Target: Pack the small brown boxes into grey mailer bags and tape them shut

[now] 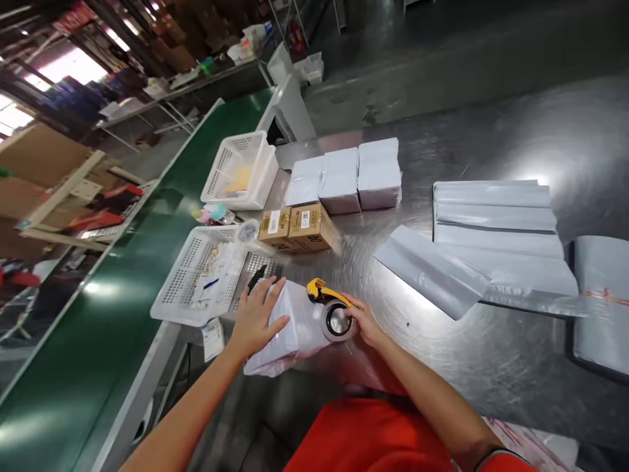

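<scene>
My left hand (258, 318) lies with spread fingers on the left side of a white wrapped package (302, 314) at the table's front edge. My right hand (362, 320) is closed round a yellow tape dispenser (334, 292), which carries a roll of clear tape (339, 320). The dispenser is over the package's right part; whether it touches the wrapping, I cannot tell. A black object (256, 278), partly hidden, is just beyond my left fingers.
Three white packages (339, 176) stand in a row behind two brown boxes (297, 228). White baskets (199, 278) sit on the left, beside a green conveyor belt (122, 282). Grey mailer bags (496, 236) lie on the metal table (393, 295) at right, near a bundled stack (602, 298).
</scene>
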